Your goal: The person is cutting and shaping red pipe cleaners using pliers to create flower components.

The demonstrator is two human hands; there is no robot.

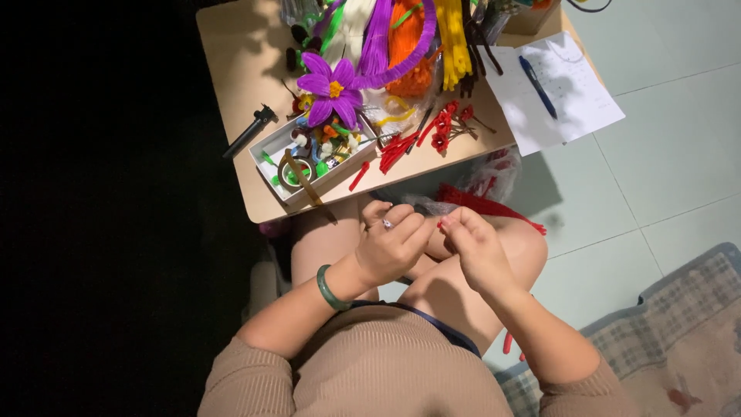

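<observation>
Pale tiled floor [664,139], low tan table [231,69], checked rug [679,324], darkness at left.

Both hands, left hand [388,245] and right hand [472,245], meet over the person's lap, pinching a small red fuzzy craft stem [441,222]. Beyond them, the tan worktop [231,69] carries a purple fuzzy-wire flower [332,89], a white tray of oddments [272,148] and a blue pen on white paper [539,87].

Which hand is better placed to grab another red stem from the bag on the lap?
Right, probably. The right hand sits nearest the red stems; the left hand is farther over.
</observation>
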